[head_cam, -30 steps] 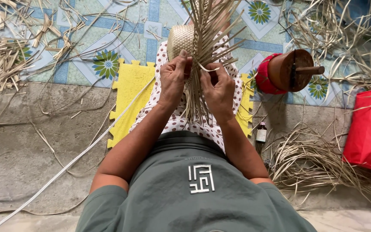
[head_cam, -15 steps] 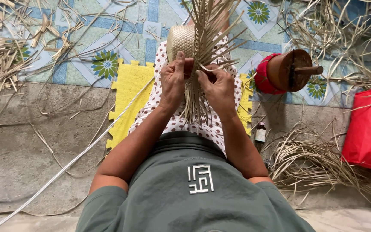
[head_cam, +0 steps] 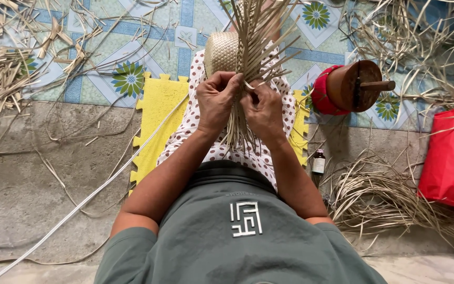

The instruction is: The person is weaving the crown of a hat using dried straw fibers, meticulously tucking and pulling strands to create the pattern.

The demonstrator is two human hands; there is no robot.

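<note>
Item: half-woven straw piece (head_cam: 222, 52), held upright over the lap, its finished rounded part pointing away from the person and a fan of loose strips (head_cam: 261, 31) spreading above and below the working edge. Left hand (head_cam: 215, 100) closed on the weave at its near edge, fingers curled over a bunch of strips; right hand (head_cam: 262, 110) closed beside it and touching it, pinching a strip between thumb and fingers. Handling, by the look of it: light, dry, springy; the woven part should hold its shape under a firm grip, while single strips are thin and likely to kink or split if bent sharply, so the safest hold is on the tight weave just below the loose ends (not on the ends themselves). Underneath: dotted cloth (head_cam: 195, 126) over the legs, yellow foam mat (head_cam: 156, 118) on the floor. Containers: red bag (head_cam: 453, 158) at right, shut or folded, contents not visible; small dark bottle (head_cam: 318, 161) with pale cap, standing by the mat, contents unreadable; brown cylinder (head_cam: 350, 84) with red base, lying on its side, inside hidden. Loose straw heaps (head_cam: 379, 194) right and upper left.
</note>
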